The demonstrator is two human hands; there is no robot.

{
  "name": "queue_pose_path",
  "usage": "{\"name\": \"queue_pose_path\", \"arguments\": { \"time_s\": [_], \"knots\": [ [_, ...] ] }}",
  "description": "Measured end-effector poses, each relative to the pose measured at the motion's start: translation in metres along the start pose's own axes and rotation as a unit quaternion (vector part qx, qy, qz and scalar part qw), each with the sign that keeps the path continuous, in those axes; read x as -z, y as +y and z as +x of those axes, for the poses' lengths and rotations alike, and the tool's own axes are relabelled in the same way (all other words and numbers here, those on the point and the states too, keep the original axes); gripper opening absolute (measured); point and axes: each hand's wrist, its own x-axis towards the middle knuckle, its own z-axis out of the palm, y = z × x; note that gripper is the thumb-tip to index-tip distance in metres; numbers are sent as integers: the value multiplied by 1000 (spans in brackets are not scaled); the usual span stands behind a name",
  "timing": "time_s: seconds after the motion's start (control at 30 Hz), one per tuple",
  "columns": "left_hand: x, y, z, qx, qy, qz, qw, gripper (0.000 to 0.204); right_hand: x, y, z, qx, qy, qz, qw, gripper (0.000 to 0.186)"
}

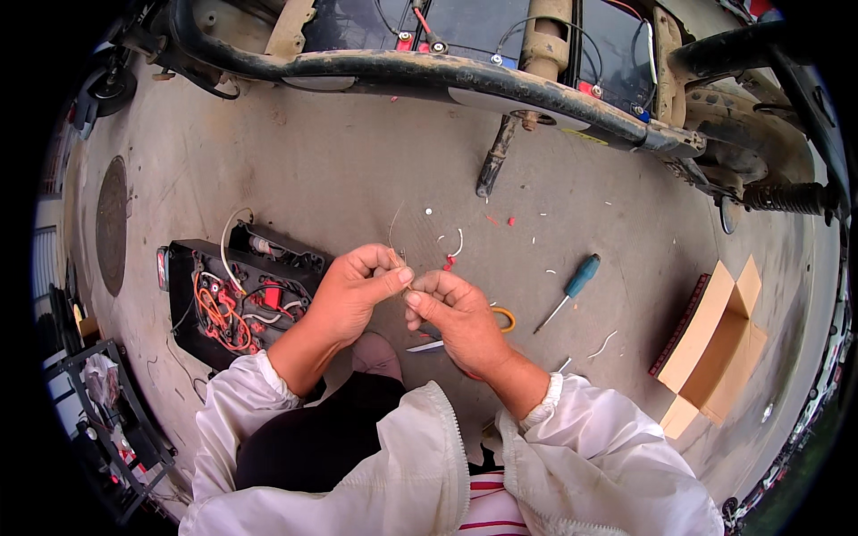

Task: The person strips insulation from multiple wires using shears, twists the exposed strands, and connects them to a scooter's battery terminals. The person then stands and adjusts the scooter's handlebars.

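Observation:
My left hand (350, 293) and my right hand (453, 314) meet in front of me, thumbs and forefingers pinched together almost touching. A thin bare wire (392, 225) sticks up out of the left fingertips in a loose curve; its lower part is hidden by the fingers. The right fingertips pinch close to the same spot, apparently on the wire's other end. Below the right hand, scissors with a yellow-orange handle (507, 319) lie on the ground, partly covered by that hand.
A black toolbox (198, 344) full of red and orange wires stands at left. A teal-handled screwdriver (583, 275) and an opened cardboard box (710, 353) lie to the right. Wire scraps (460, 241) dot the concrete. Ahead is a vehicle frame (393, 70) with black batteries (474, 27).

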Motion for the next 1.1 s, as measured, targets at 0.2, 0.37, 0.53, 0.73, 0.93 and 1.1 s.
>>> {"name": "queue_pose_path", "arguments": {
  "time_s": [0.2,0.37,0.53,0.73,0.93,1.1],
  "knots": [
    [-9,5,-2,-19,24,26,999,8,-6,-7,-4,202,122,-336,912,7],
    [-6,9,0,-4,-102,-121,987,7,-2,-5,-6,-87,-102,290,947,17],
    [-6,18,-4,-9,-76,-85,993,8,-18,-10,-8,-47,-53,194,978,13],
    [-7,13,-1,-32,15,46,998,7,-10,-14,-4,127,87,-203,967,11],
    [-3,8,-1,-16,-112,-120,986,3,-9,-16,-9,-64,-100,270,955,14],
    [-7,17,-2,-43,-42,12,998,9,-6,-15,-6,-34,-61,135,988,13]
  ]
}}
